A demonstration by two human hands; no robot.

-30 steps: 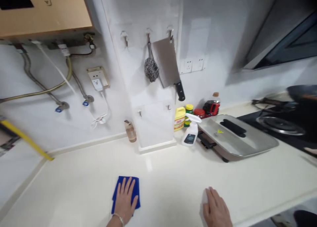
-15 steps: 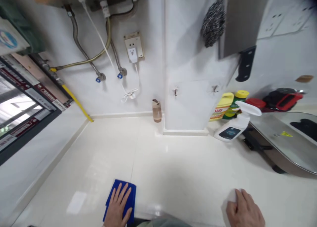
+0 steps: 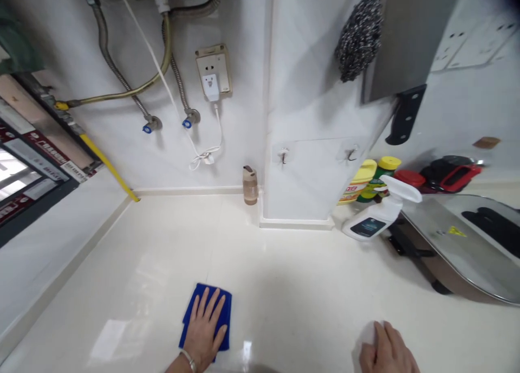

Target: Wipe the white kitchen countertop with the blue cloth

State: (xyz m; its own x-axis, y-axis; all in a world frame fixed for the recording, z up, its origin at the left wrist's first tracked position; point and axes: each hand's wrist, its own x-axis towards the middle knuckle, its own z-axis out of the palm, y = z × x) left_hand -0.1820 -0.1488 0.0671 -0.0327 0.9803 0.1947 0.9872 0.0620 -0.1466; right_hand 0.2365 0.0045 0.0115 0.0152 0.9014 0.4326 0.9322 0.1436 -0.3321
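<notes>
While hands press cloths, spray bottle [image 3: 376,216] (white) stands beside griddle [image 3: 463,248].

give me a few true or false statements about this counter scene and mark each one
1. The left hand lies flat on a blue cloth. True.
2. The right hand holds the spray bottle. False: the bottle stands apart near the wall; the hand rests on something white on the counter.
3. The cleaver lies on the counter. False: it hangs on the wall.
4. A steel scourer hangs beside the cleaver. True.
5. A plug sits in the wall socket. True.
</notes>
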